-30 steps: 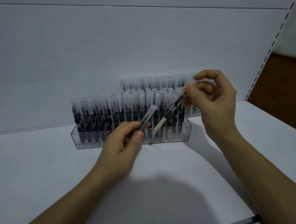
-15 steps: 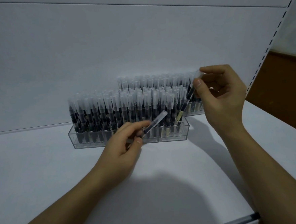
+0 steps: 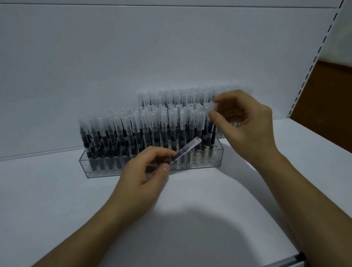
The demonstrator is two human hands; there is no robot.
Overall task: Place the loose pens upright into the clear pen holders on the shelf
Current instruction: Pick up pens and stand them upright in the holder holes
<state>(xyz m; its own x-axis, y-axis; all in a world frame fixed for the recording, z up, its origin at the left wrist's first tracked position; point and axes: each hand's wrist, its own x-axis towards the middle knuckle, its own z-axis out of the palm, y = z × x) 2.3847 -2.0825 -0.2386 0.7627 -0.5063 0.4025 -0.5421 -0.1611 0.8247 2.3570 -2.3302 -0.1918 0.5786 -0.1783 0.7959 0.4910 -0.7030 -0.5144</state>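
Since the earlier frame the pen (image 3: 212, 134) in the right hand (image 3: 245, 124) has swung from a slant to almost upright and come down toward the right end of the front holder (image 3: 86, 167), while the left hand (image 3: 140, 177) has hardly shifted. On the far left lies the white shelf (image 3: 40, 205), with the white back panel (image 3: 103, 65) rising behind it. Next comes the front holder, a long clear box standing on the shelf, packed with capped pens (image 3: 117, 135) that stand upright, dark barrels under frosted caps. In front of its middle the left hand pinches a second pen (image 3: 185, 151) between thumb and fingers low on the barrel. This pen slants up to the right, clear cap uppermost, in front of the holder's wall and not in any slot. Well apart from it, the right hand grips the cap of its pen between thumb and forefinger, the other fingers curled. The dark barrel reaches down at the holder's right end, though whether it sits fully in a slot cannot be told. A rear row of capped pens (image 3: 168, 97) stands higher and farther back, its base hidden by the front row and the right hand. Farther right a slotted upright (image 3: 304, 78) climbs beside a brown panel (image 3: 336, 111). At the lower right, by the shelf's front edge, lies what looks like another loose pen (image 3: 284, 264).
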